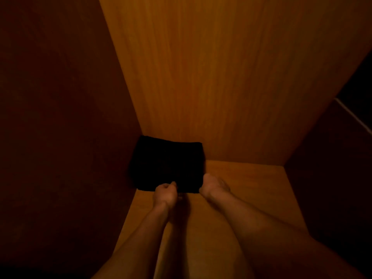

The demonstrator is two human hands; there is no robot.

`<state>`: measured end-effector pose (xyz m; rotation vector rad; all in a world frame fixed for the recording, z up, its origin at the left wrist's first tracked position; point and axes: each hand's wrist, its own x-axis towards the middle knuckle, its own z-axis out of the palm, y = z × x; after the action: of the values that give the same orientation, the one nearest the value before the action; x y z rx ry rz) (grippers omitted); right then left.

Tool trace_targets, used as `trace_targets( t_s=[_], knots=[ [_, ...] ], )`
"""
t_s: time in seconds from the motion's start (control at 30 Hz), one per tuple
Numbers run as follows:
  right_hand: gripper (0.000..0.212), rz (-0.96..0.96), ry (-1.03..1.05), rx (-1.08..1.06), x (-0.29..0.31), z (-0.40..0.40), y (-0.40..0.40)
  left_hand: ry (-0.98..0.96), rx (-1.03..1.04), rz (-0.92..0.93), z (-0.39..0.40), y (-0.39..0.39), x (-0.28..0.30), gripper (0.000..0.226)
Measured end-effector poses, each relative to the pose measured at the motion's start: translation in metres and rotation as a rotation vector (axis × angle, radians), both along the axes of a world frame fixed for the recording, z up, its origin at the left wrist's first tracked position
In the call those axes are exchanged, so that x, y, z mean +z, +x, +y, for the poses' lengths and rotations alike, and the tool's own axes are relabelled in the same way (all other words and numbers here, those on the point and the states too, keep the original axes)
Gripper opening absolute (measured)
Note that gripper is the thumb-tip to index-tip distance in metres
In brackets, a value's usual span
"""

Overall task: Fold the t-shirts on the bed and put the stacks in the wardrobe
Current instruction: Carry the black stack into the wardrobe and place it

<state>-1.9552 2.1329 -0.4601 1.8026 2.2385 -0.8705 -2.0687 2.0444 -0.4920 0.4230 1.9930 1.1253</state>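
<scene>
A dim, orange-lit view looks down into a wooden wardrobe [221, 77]. Two bare forearms reach up from the bottom of the frame to a dark folded stack of t-shirts [167, 164], which sits left of centre on the wardrobe's shelf [251, 188], tucked into the back left corner and seemingly against both the side wall and the rear panel.

The left hand [165, 193] is at the stack's near edge with its fingers curled; its grip seems to pinch the fabric there, though the light is too poor to be sure. The right hand [213, 186] sits at the stack's near right corner, and the picture does not show whether its grip is around the cloth or merely against it.

The risk from here, as a judgement: if the hands pull away while fabric is caught in the fingers, the top layers could drag forward and the folds could come undone. A sideways nudge could also skew the pile. The darkness makes any crooked edge hard to spot.

As for contents, this compartment holds only that one dark stack in view; how many shirts are in it cannot be told. A pale rail [354, 115] shows at the right edge.
</scene>
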Motion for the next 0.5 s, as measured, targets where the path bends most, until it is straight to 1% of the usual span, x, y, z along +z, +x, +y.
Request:
trace_targets(
  t_s=[0.1, 0.23, 0.27, 0.33, 0.4, 0.5],
  knots=[
    [0.015, 0.049, 0.029, 0.011, 0.008, -0.003, 0.017, 0.05, 0.007, 0.049, -0.009, 0.024, 0.017, 0.025],
    [0.025, 0.029, 0.071, 0.047, 0.01, -0.022, 0.028, 0.088, 0.003, 0.119, -0.029, 0.049, 0.034, 0.024],
    [0.025, 0.041, 0.078, 0.047, 0.008, -0.027, 0.027, 0.089, 0.014, 0.132, -0.033, 0.051, 0.035, 0.024],
    [0.022, 0.074, 0.076, 0.054, 0.005, -0.04, 0.025, 0.07, 0.032, 0.164, -0.041, 0.057, 0.032, 0.022],
    [0.023, 0.115, 0.046, 0.04, -0.002, -0.062, 0.017, 0.036, 0.074, 0.158, -0.058, 0.065, 0.025, 0.018],
    [0.021, 0.164, -0.065, 0.027, -0.027, -0.117, 0.021, -0.066, 0.191, 0.095, -0.09, 0.08, 0.014, 0.017]
  ],
)
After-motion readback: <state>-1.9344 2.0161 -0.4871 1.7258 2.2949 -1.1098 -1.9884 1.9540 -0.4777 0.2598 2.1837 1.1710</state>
